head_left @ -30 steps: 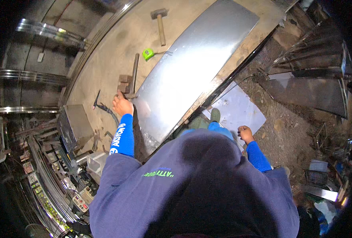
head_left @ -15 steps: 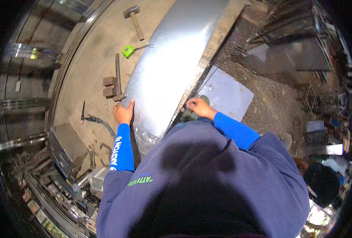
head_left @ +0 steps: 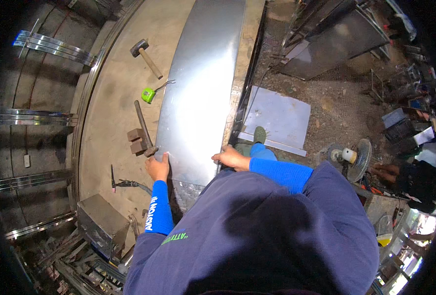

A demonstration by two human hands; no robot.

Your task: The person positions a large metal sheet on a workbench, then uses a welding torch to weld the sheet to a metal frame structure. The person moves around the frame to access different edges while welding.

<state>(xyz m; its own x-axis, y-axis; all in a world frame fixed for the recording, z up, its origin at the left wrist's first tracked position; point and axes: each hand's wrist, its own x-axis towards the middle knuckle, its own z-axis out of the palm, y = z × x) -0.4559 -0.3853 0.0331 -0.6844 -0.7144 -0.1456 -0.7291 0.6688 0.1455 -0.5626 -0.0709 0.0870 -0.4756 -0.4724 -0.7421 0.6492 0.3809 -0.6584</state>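
Observation:
A long, shiny metal sheet (head_left: 198, 93) lies lengthwise on the tan workbench (head_left: 111, 93) in front of me. My left hand (head_left: 157, 168) is at its left edge near the close end, thumb on the top face and fingers curled beside the edge. Opposite, my right hand (head_left: 232, 158) grips the right edge, fingertips bent against the rim. Just beyond my left hand rests a hammer (head_left: 142, 120), its head almost touching my fingers. Next to it sit two rusty brown blocks (head_left: 137, 141). Farther up are a green tape measure (head_left: 148, 95) and a mallet (head_left: 148, 60).
A welding torch (head_left: 124, 184) with its cable lies left of my left hand, near a metal box (head_left: 100, 221). On the ground to the right are a pale flat panel (head_left: 279, 118), my green shoe (head_left: 260, 134) and a fan (head_left: 360, 160). A person (head_left: 407, 179) is at the far right.
My right hand has come from just off the bench side onto the sheet's right edge. My left hand stays at the left edge. The whole view has turned and shifted.

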